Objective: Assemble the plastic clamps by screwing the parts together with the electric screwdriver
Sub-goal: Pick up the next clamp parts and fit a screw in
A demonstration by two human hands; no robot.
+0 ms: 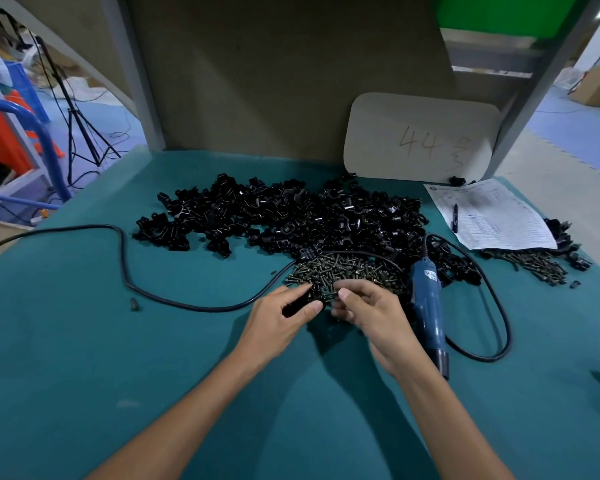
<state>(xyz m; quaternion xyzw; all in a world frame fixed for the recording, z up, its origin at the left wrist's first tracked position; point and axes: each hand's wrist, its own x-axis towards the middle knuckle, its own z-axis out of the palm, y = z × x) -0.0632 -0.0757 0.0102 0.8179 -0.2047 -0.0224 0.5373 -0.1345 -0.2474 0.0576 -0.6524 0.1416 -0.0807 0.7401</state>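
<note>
Head view: pinches black clamp part (293,308) in left hand (281,315), close beside right hand (369,311); curls right fingers at screw pile (343,268) edge, contents too small to tell. Has electric screwdriver (427,306) lying on green table (84,341), just right.

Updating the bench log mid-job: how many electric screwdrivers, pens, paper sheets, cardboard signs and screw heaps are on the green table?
Blue electric screwdriver: 1
Black pen: 1
Printed paper sheet: 1
Beige cardboard sign marked 44: 1
Heaps of brass-coloured screws: 2
Total: 6
</note>
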